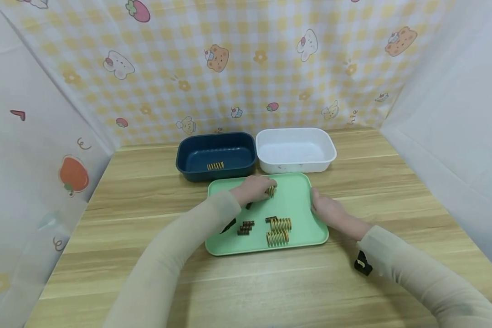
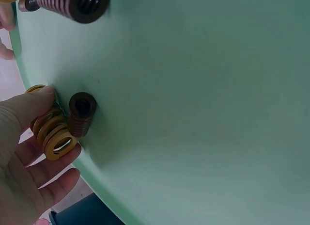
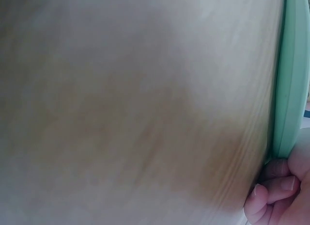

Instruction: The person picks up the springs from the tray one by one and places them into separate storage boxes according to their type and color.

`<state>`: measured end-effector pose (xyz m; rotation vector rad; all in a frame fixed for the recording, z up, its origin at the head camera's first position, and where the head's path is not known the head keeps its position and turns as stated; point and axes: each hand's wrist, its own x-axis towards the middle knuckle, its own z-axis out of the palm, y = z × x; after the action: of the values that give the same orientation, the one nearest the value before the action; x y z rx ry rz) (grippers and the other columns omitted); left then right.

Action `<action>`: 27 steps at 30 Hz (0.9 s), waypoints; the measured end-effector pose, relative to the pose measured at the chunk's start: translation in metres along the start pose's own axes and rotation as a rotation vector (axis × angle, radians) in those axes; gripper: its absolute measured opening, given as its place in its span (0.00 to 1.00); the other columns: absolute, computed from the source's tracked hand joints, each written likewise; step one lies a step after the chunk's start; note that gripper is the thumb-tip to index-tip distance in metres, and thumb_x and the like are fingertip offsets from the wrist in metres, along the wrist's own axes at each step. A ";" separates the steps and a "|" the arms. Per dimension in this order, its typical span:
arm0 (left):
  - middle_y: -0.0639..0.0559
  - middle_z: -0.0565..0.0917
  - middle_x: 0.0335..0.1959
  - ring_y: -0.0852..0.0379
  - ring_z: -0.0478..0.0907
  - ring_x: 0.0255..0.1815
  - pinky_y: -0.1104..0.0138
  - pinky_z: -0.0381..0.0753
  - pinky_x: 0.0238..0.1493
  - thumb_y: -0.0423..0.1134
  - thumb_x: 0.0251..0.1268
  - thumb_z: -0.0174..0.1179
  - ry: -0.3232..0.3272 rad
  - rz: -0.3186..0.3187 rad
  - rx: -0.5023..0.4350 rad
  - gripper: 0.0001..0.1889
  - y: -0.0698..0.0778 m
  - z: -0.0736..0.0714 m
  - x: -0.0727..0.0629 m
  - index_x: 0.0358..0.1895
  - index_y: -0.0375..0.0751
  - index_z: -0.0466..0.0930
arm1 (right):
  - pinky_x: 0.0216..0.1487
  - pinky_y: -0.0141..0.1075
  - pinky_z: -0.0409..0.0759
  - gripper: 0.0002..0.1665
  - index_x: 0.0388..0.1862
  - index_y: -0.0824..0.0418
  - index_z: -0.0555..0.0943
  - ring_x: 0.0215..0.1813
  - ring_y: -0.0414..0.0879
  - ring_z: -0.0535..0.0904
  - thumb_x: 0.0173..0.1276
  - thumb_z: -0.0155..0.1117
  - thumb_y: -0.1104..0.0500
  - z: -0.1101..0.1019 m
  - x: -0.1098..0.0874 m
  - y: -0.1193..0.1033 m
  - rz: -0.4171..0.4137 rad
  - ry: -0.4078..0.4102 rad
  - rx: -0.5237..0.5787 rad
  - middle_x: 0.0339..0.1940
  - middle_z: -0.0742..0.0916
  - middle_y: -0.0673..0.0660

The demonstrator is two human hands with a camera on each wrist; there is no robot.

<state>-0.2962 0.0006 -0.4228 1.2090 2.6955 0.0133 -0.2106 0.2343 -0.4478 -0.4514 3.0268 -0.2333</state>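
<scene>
A light green tray point(image 1: 297, 200) lies on the wooden table. Over its far half, my left hand point(image 1: 255, 189) pinches a gold coil spring point(image 2: 51, 130) between thumb and fingers. Right beside that one, in the left wrist view, is a short dark brown spring point(image 2: 82, 113). Two more gold springs point(image 1: 277, 237) lie nearer the tray's front, with a dark spring point(image 1: 270, 219) against them. Several small dark springs point(image 1: 246, 227) are grouped to their left. My right hand point(image 1: 328, 210) grips the tray's right rim, its fingers curled at the edge in the right wrist view.
Behind the tray stands a dark blue container point(image 1: 217, 175) with one gold spring point(image 1: 215, 166) inside. A white container point(image 1: 295, 168) is next to it on the right. A checkered cloth point(image 1: 246, 68) hangs at the table's back, with pale sheets at both sides.
</scene>
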 end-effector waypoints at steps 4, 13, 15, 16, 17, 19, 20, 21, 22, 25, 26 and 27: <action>0.54 0.80 0.47 0.58 0.75 0.45 0.64 0.75 0.45 0.44 0.58 0.61 -0.001 -0.005 -0.011 0.20 0.001 -0.002 -0.002 0.55 0.49 0.74 | 0.11 0.35 0.65 0.26 0.59 0.78 0.56 0.13 0.44 0.67 0.67 0.43 0.63 -0.001 0.000 0.000 0.004 -0.002 0.007 0.11 0.71 0.53; 0.55 0.79 0.50 0.59 0.76 0.47 0.64 0.76 0.46 0.44 0.59 0.60 -0.009 -0.019 -0.039 0.21 0.000 -0.006 -0.004 0.57 0.50 0.72 | 0.11 0.36 0.66 0.27 0.60 0.79 0.55 0.13 0.45 0.67 0.67 0.43 0.63 -0.001 0.000 0.000 0.004 0.007 0.002 0.11 0.71 0.54; 0.55 0.79 0.49 0.59 0.76 0.45 0.64 0.76 0.44 0.44 0.60 0.60 -0.004 -0.031 -0.056 0.21 -0.001 -0.007 -0.004 0.57 0.51 0.72 | 0.11 0.36 0.66 0.27 0.60 0.79 0.55 0.13 0.45 0.67 0.67 0.43 0.63 -0.002 0.000 0.000 -0.001 0.012 0.002 0.11 0.71 0.54; 0.55 0.79 0.49 0.59 0.76 0.44 0.63 0.76 0.43 0.44 0.60 0.59 0.001 -0.038 -0.064 0.20 -0.002 -0.008 -0.005 0.57 0.51 0.72 | 0.11 0.36 0.66 0.27 0.60 0.79 0.55 0.13 0.45 0.67 0.67 0.44 0.64 -0.002 0.000 0.000 0.000 0.010 0.005 0.11 0.71 0.54; 0.55 0.79 0.49 0.58 0.76 0.44 0.63 0.76 0.43 0.44 0.61 0.59 0.006 -0.043 -0.073 0.20 -0.002 -0.010 -0.005 0.57 0.51 0.72 | 0.11 0.35 0.66 0.27 0.61 0.79 0.55 0.13 0.45 0.67 0.67 0.44 0.63 -0.002 0.000 0.000 0.000 0.010 0.007 0.11 0.71 0.54; 0.55 0.79 0.50 0.58 0.76 0.46 0.63 0.76 0.44 0.44 0.62 0.57 0.015 -0.051 -0.078 0.19 -0.004 -0.013 -0.006 0.57 0.51 0.72 | 0.11 0.35 0.65 0.27 0.60 0.79 0.55 0.13 0.44 0.67 0.68 0.44 0.64 -0.001 0.000 0.000 -0.001 0.006 0.012 0.10 0.71 0.54; 0.54 0.78 0.51 0.58 0.76 0.47 0.63 0.76 0.45 0.44 0.63 0.56 0.016 -0.056 -0.088 0.19 -0.005 -0.015 -0.006 0.58 0.50 0.72 | 0.11 0.35 0.65 0.27 0.60 0.79 0.55 0.12 0.44 0.67 0.68 0.44 0.64 -0.001 0.000 0.000 -0.002 0.005 0.013 0.10 0.71 0.53; 0.54 0.78 0.53 0.57 0.75 0.49 0.63 0.75 0.48 0.43 0.64 0.55 0.015 -0.060 -0.103 0.19 -0.005 -0.018 -0.008 0.58 0.49 0.71 | 0.11 0.34 0.64 0.27 0.61 0.79 0.55 0.12 0.44 0.66 0.68 0.43 0.63 0.000 0.000 0.000 0.003 0.000 0.014 0.10 0.70 0.53; 0.54 0.77 0.54 0.57 0.75 0.51 0.63 0.74 0.49 0.43 0.64 0.55 0.011 -0.062 -0.117 0.20 -0.006 -0.021 -0.009 0.59 0.49 0.71 | 0.11 0.34 0.64 0.27 0.60 0.79 0.55 0.12 0.44 0.66 0.68 0.43 0.63 0.000 0.000 0.000 0.001 0.000 0.012 0.10 0.70 0.53; 0.53 0.77 0.54 0.57 0.74 0.51 0.62 0.73 0.50 0.41 0.64 0.56 0.008 -0.075 -0.172 0.20 -0.010 -0.033 -0.013 0.59 0.47 0.71 | 0.10 0.33 0.62 0.26 0.60 0.78 0.56 0.11 0.43 0.66 0.68 0.43 0.63 0.002 0.000 0.001 -0.002 0.003 0.005 0.10 0.70 0.52; 0.53 0.77 0.54 0.57 0.74 0.50 0.62 0.73 0.50 0.41 0.63 0.56 0.008 -0.084 -0.192 0.20 -0.012 -0.037 -0.015 0.59 0.48 0.71 | 0.10 0.32 0.62 0.26 0.60 0.78 0.56 0.11 0.43 0.65 0.68 0.43 0.63 0.002 0.000 0.002 -0.002 0.005 0.003 0.10 0.70 0.52; 0.52 0.77 0.54 0.57 0.74 0.49 0.62 0.73 0.50 0.41 0.63 0.57 0.009 -0.089 -0.207 0.20 -0.013 -0.041 -0.016 0.59 0.48 0.71 | 0.10 0.32 0.62 0.26 0.60 0.78 0.56 0.11 0.43 0.65 0.68 0.43 0.63 0.002 0.000 0.002 -0.002 0.006 0.004 0.10 0.70 0.52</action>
<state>-0.3027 -0.0172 -0.3806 1.0312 2.6736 0.2784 -0.2111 0.2356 -0.4505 -0.4540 3.0317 -0.2410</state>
